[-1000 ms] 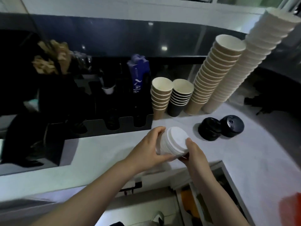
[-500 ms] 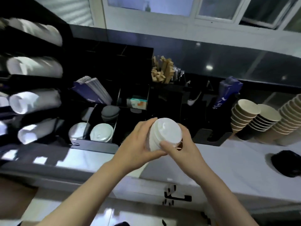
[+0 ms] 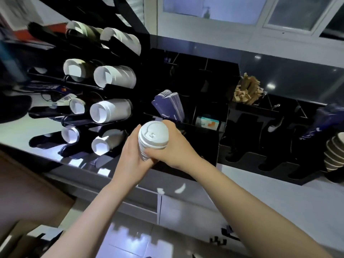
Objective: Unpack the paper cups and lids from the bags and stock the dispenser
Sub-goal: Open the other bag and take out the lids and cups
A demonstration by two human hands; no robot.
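Lid stack (image 3: 153, 139) gripped between both hands, left (image 3: 130, 161) and right (image 3: 175, 149).

lids (image 3: 153, 138): white | dispenser (image 3: 130, 53): black | sleeves (image 3: 170, 103): purple | cups (image 3: 334, 155): tan

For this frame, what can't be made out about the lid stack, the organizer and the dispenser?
- Stack of white lids, head view: its lower end and count are hidden by the left hand and right hand.
- Black organizer: the compartment behind the hands is covered and dark.
- Stack of brown paper cups: cut off by the right edge.
- Cup dispenser: its far-left tubes are motion-blurred.
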